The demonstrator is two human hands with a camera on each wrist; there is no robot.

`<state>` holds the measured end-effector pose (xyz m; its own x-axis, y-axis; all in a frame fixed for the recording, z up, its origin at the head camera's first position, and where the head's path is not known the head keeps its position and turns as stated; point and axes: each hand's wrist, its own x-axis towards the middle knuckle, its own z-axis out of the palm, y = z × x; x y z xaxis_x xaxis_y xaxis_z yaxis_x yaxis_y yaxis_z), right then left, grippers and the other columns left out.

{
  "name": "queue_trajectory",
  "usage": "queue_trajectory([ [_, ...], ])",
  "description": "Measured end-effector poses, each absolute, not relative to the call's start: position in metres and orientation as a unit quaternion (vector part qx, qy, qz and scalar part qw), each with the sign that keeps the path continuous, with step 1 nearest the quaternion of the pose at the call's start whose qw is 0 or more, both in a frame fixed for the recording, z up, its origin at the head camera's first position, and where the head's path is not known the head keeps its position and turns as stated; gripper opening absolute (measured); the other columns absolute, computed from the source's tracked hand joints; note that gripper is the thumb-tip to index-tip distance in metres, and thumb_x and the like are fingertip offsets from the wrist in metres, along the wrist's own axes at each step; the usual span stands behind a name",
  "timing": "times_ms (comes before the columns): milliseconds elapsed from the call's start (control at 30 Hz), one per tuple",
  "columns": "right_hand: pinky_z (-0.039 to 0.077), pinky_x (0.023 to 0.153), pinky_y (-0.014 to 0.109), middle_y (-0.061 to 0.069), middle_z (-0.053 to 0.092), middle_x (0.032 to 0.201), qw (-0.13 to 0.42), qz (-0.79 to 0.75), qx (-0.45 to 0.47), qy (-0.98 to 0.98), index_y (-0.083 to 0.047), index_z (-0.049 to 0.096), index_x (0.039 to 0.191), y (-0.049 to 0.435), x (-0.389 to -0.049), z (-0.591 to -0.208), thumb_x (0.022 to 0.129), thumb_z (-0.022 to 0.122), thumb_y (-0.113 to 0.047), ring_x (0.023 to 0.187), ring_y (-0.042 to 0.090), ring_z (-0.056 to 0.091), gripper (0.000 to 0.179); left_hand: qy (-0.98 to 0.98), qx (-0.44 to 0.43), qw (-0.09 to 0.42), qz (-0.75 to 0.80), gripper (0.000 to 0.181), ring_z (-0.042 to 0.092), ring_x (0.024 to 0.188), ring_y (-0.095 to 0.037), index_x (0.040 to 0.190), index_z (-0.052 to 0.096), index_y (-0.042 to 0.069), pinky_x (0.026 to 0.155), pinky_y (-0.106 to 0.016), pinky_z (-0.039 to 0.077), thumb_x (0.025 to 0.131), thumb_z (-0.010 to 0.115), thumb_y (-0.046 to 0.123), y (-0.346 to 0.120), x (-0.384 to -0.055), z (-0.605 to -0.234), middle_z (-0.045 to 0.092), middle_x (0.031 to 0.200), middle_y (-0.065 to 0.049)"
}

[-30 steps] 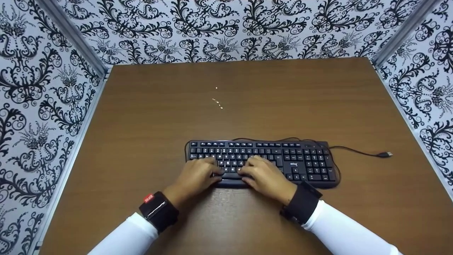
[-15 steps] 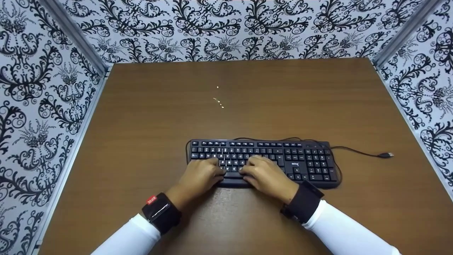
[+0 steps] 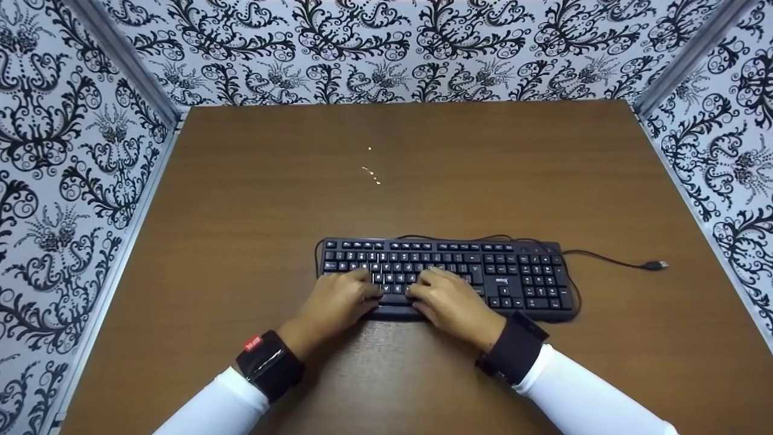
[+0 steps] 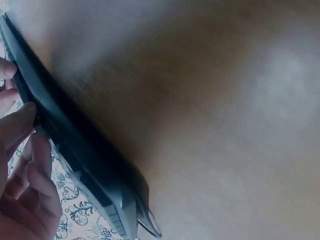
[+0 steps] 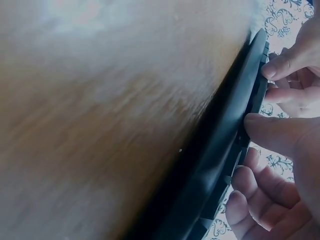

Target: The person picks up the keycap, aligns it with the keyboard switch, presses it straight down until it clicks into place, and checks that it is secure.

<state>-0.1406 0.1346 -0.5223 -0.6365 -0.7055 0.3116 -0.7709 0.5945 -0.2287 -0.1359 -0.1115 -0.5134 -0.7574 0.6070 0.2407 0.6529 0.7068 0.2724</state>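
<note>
The black keyboard (image 3: 450, 257) lies at the lower centre of the head view, keys up, its number pad toward the right of the frame. That view gives its whole top but little of the fingertips. The left hand (image 3: 341, 299) covers the lower-left keys, and the right hand (image 3: 453, 302) rests just right of the middle, a narrow strip of keys showing between them.

The wrist views supply what the head view hides. Both show the keyboard edge-on, as a dark slanting wedge: at the left of the left wrist picture, at the right of the right wrist one. In each, the near hand's thumb touches the key side close to the front edge, while the other fingers are loosely bent, close together and gripping nothing. Whether any key is pressed down cannot be told.

Only the head view follows the cable (image 3: 604, 256) along the back edge and out to its USB plug (image 3: 654, 265) at the right; the left wrist picture catches just a thin dark loop at its bottom.

Farther out are black wristbands (image 3: 270, 365), white sleeves (image 3: 214, 405), the brown wooden table (image 3: 272, 181) and black-and-white scrollwork walls (image 3: 386, 54) along the top and sides.
</note>
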Motion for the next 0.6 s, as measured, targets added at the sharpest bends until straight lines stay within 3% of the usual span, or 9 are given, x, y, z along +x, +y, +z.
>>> queue_trajectory([
  [300, 0.052, 0.074, 0.03, -0.002, 0.061, 0.087, 0.083, 0.187, 0.419, -0.884, -0.015, 0.072, 0.1, 0.1364, -0.1414, -0.5213, 0.084, 0.078, -0.017, 0.08, 0.013, 0.054, 0.018, -0.927, -0.33, 0.04, -0.176, 0.011, 0.068, 0.076, -0.015, 0.098, 0.077, 0.021, 0.067, -0.033, 0.058, 0.088, 0.076, 0.025, -0.1131, -0.1388, -0.5111, 0.066, 0.092, 0.004],
  [600, 0.051, 0.073, 0.029, -0.004, 0.059, 0.087, 0.082, 0.177, 0.422, -0.885, -0.016, 0.073, 0.1, 0.1354, -0.1424, -0.5202, 0.084, 0.078, -0.015, 0.08, 0.012, 0.052, 0.017, -0.926, -0.333, 0.051, -0.169, 0.009, 0.064, 0.072, -0.012, 0.09, 0.074, 0.022, 0.063, -0.031, 0.055, 0.083, 0.08, 0.024, -0.1143, -0.1382, -0.5138, 0.065, 0.088, 0.006],
])
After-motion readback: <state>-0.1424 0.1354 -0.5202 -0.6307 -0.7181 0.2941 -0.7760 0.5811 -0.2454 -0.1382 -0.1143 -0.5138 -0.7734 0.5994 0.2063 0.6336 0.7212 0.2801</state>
